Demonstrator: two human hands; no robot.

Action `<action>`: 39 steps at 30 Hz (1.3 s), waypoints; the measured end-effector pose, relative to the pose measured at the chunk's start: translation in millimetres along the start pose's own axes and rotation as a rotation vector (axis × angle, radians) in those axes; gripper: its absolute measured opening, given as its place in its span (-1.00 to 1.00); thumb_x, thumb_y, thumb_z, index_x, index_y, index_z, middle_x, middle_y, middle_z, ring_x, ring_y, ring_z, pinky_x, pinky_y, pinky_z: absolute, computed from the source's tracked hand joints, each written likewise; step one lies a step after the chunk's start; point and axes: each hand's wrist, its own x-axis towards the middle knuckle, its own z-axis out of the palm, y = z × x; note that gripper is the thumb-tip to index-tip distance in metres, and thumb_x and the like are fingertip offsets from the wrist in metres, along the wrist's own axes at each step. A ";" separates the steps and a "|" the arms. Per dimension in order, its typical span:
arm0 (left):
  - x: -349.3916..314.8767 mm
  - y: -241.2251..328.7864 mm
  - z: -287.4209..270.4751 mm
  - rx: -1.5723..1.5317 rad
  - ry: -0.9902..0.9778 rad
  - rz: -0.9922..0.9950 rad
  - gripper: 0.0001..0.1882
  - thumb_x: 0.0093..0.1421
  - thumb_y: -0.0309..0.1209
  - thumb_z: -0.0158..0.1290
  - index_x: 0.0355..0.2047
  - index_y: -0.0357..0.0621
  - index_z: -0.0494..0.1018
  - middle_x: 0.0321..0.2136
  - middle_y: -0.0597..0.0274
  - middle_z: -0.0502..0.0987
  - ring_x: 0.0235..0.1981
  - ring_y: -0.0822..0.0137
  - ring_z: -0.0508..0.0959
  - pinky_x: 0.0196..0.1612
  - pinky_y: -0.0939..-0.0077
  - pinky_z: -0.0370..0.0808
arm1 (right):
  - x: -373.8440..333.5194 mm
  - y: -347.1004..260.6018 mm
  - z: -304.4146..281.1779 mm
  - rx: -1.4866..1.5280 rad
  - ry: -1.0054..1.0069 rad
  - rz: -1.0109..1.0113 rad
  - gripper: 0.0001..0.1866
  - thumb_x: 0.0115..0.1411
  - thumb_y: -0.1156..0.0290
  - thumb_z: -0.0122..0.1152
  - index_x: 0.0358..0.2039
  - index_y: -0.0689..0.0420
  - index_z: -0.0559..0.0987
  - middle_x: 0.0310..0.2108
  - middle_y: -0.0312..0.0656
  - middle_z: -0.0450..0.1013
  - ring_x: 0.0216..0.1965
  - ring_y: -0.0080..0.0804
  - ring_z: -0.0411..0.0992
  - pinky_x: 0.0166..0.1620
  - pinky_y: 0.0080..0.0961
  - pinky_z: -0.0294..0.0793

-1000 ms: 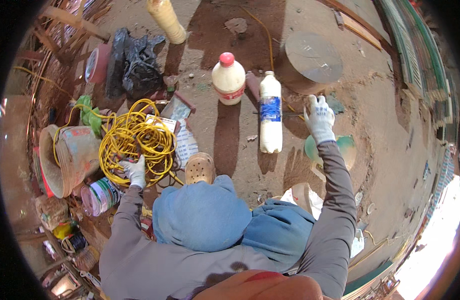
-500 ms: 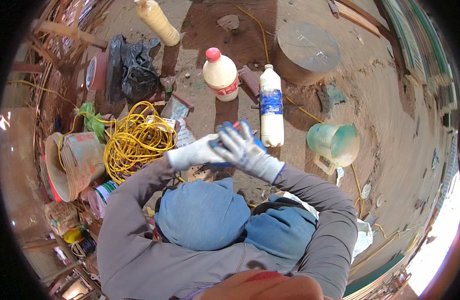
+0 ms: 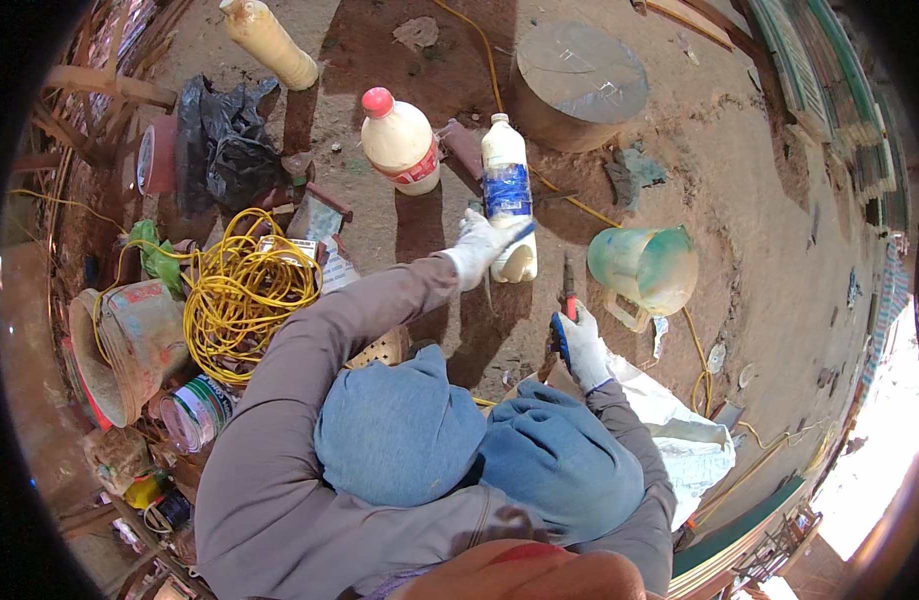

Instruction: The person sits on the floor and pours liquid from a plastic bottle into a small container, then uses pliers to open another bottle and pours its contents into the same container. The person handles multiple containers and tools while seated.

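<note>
My left hand (image 3: 482, 248), in a white glove with blue on the fingers, is wrapped round the lower part of a clear plastic bottle (image 3: 505, 150). The bottle holds something whitish, stands upright and has a blue label. My right hand (image 3: 582, 352), gloved alike, is closed on a red-handled tool (image 3: 570, 305). Its narrow dark end points away from me; whether that is a blade or a shaft I cannot tell. Left of the held bottle is a rounder bottle (image 3: 399, 145) with a red cap and whitish contents.
A greenish pitcher (image 3: 619, 262) lies tipped at the right. Behind it stands a round metal drum (image 3: 577, 85). A coiled yellow cable (image 3: 244, 310), a bucket (image 3: 139, 345) and a black bag (image 3: 229, 140) are at the left. A tall cream-filled bottle (image 3: 269, 45) is farther off.
My hands, together before, have parted. The left has moved onto the blue-labelled bottle; the right has drawn back to the right with the red-handled tool. The view has shifted a little.
</note>
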 end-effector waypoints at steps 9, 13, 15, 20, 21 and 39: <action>32.9 -4.7 15.3 -0.538 -0.115 0.137 -0.33 -0.17 -0.33 0.41 -0.04 -0.13 0.35 -0.20 0.15 0.54 -0.20 0.23 0.56 -0.09 0.29 0.54 | -14.8 -5.6 -8.6 0.282 -0.155 -0.024 -0.40 0.18 0.45 0.13 0.25 0.04 0.25 -0.35 -0.25 0.43 -0.53 -0.49 0.41 -0.57 -0.48 0.49; -7.4 -8.9 -15.9 -0.356 -0.162 0.434 -0.29 -0.11 -0.32 0.39 0.05 -0.13 0.33 -0.17 0.15 0.56 -0.14 0.25 0.56 -0.02 0.30 0.50 | -1.9 0.0 -15.7 -0.564 0.149 -0.634 -0.37 0.11 0.39 0.20 0.22 0.15 0.31 -0.20 -0.03 0.47 -0.16 -0.14 0.49 -0.08 -0.26 0.49; -26.1 8.1 -36.1 -0.063 -0.021 0.500 -0.15 -0.17 -0.20 0.40 0.11 -0.16 0.25 -0.13 0.00 0.54 -0.08 0.10 0.55 0.03 0.24 0.47 | -26.4 -57.0 -7.1 -0.666 0.265 -0.712 -0.37 0.09 0.38 0.21 0.20 0.19 0.33 -0.11 0.03 0.44 -0.02 -0.05 0.44 0.02 -0.24 0.42; -16.8 71.1 -63.2 0.530 -0.015 0.551 0.17 -0.19 0.02 0.29 0.31 -0.38 -0.01 0.08 -0.23 0.40 0.05 -0.07 0.48 0.11 0.24 0.42 | -19.1 -168.7 -15.9 -0.926 0.563 -1.041 -0.29 -0.03 0.41 0.30 0.18 0.11 0.29 -0.21 -0.02 0.39 -0.19 -0.03 0.48 -0.23 -0.17 0.50; -17.6 80.3 -66.5 0.668 0.018 0.580 0.23 -0.17 0.03 0.27 0.34 -0.40 -0.11 0.07 -0.22 0.41 0.02 -0.07 0.51 0.08 0.23 0.45 | -8.7 -183.4 -19.1 -1.015 0.598 -1.008 -0.30 -0.03 0.41 0.31 0.16 0.12 0.29 -0.21 -0.02 0.39 -0.20 -0.03 0.48 -0.23 -0.17 0.50; -19.8 103.2 -93.1 0.438 -0.242 0.560 -0.05 -0.16 -0.05 0.34 0.17 -0.30 0.23 -0.06 -0.07 0.52 -0.03 0.09 0.54 0.05 0.35 0.45 | 79.9 -264.2 -24.7 -1.051 0.563 -0.723 -0.37 0.01 0.29 0.23 0.11 0.06 0.27 -0.02 0.02 0.41 -0.01 0.01 0.46 -0.03 -0.11 0.47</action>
